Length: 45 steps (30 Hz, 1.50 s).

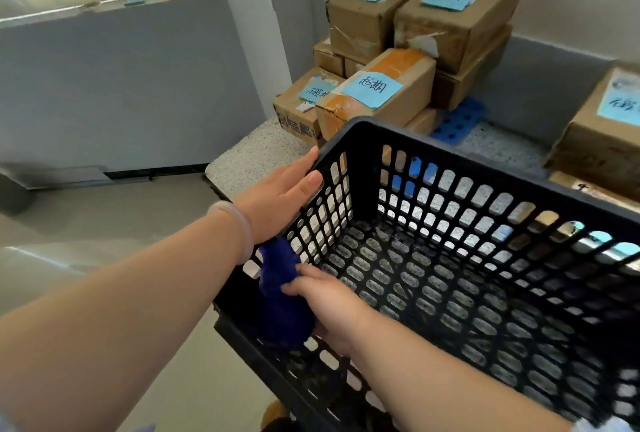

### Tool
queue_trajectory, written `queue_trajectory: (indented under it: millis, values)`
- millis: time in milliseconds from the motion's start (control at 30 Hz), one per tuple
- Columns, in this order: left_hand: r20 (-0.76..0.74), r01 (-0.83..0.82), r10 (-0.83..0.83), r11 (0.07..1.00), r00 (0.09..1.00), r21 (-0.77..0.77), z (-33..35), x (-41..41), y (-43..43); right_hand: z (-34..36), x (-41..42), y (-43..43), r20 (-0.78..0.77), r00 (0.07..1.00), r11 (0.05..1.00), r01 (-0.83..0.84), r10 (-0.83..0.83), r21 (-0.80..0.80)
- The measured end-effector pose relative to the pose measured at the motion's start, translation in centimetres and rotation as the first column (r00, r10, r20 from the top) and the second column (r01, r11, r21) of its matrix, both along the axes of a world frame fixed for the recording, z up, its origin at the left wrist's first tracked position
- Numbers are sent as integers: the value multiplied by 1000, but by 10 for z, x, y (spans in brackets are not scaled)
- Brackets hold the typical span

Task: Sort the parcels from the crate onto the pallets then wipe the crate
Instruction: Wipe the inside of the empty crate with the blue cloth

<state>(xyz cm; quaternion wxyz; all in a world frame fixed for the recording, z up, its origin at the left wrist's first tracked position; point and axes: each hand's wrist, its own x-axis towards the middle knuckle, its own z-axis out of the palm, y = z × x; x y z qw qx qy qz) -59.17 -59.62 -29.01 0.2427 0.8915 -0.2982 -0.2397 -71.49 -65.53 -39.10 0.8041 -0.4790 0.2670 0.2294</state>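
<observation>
Black perforated plastic crate (485, 172) fills the near right of the view, tipped toward the person and holding no parcels. What it rests on is hidden. The left hand (280, 196) lies flat, fingers straight, against the outside of the crate's left wall just below the far-left corner, steadying it without gripping. The right hand (332, 307) reaches inside and is closed round a dark blue fluffy cloth (280, 296), thumb on top, pressing it into the near-left inner corner.

Brown cardboard parcels with blue paper labels (415, 23) are stacked on a blue plastic pallet (457, 120) beyond the crate's far rim. One more labelled cardboard box (595, 130) sits off the far-right corner. Sorting looks done and wiping is under way.

The risks, as I judge them:
- A flat palm is a weak brace, so a hard stroke with the cloth could swing or slide the tipped crate.
- The fluffy pile may catch in the slotted holes and drag.
- A wipe confined to this one corner would leave the far and right walls untouched.
</observation>
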Motion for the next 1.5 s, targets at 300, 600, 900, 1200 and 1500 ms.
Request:
queue_trajectory:
  millis: [300, 600, 900, 1200, 1500]
  values:
    - [640, 271, -352, 936, 683, 226, -11, -15, 1, 14, -26, -63, -102, 888, 894, 447, -448, -33]
    - [-227, 422, -491, 858, 841, -292, -44, -77, -67, 62, -87, -99, -31, 642, 638, 766, -766, 82]
    - [-428, 309, -489, 851, 760, -425, -47, -138, -130, 93, -173, -94, 43, 495, 488, 866, -868, -109]
    - [-595, 326, -638, 766, 488, -554, -34, -208, -160, 112, -231, -105, 75, 414, 374, 874, -907, -311]
    - [-463, 225, -586, 749, 665, -624, -28, -242, -229, 125, -284, -152, 235, 758, -184, 153, -608, -971]
